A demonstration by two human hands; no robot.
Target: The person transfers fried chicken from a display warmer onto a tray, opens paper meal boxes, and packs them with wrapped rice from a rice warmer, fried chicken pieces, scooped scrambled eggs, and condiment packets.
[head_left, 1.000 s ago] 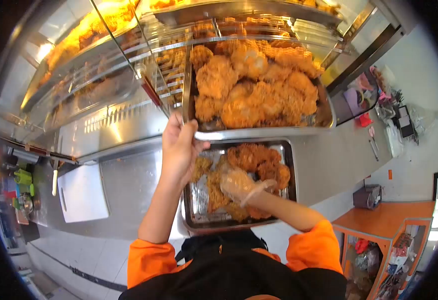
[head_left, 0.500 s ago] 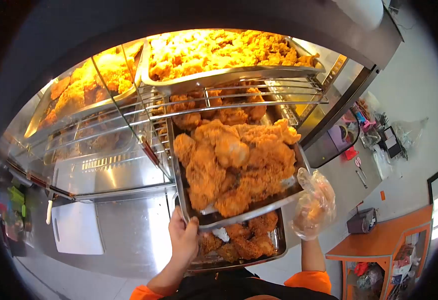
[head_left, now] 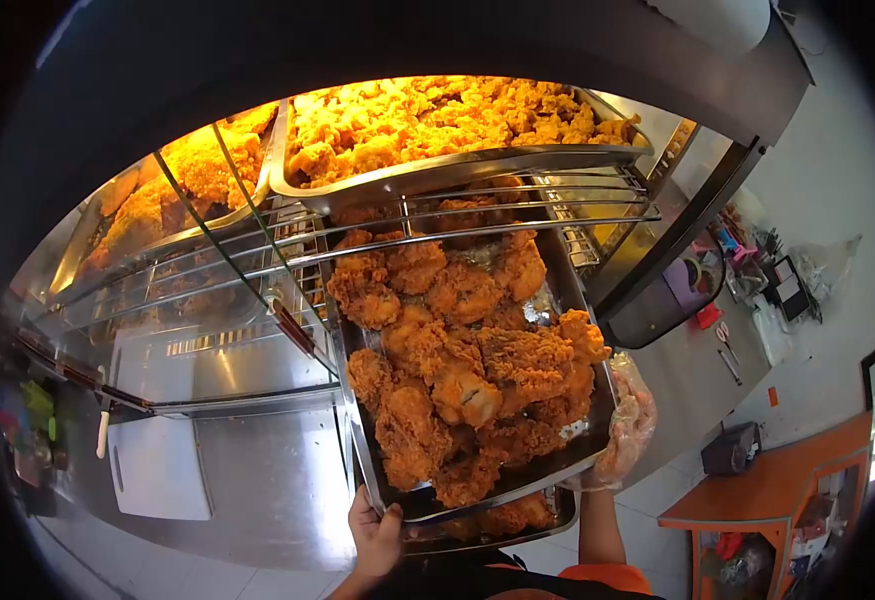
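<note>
Chicken tray: I locate the metal tray [head_left: 582,448] at the centre of the frame, piled with fried chicken [head_left: 468,395]; its far end passes beneath the wire rack [head_left: 428,236], and I cannot tell what bears it there
Left hand: the bare left hand [head_left: 376,535], bottom centre, grips the near left corner with the thumb on the rim; I judge this a narrow hold for so full a load
Gloved hand: the right hand [head_left: 626,430], right of centre, lies against the tray's right side in a loose clear glove; I cannot tell whether its fingers close under the rim
Slip: I rate this the chief hazard; slack plastic and probable grease could let the right side drop and twist the corner out of the left hand
Spill: one high piece [head_left: 585,337] sits at the right rim; a tip that way could send it onto the counter [head_left: 673,400]
Rack bars: raising the far end could scrape crust against the bars or jam the tray
Glass edge: the dark red strip [head_left: 293,328], left of centre, stands near the left rim; a leftward swing could knock it
Lower tray: the second tray [head_left: 566,518], bottom centre, is partly hidden by the near edge; a sudden drop could crush its pieces or pinch fingers
</note>
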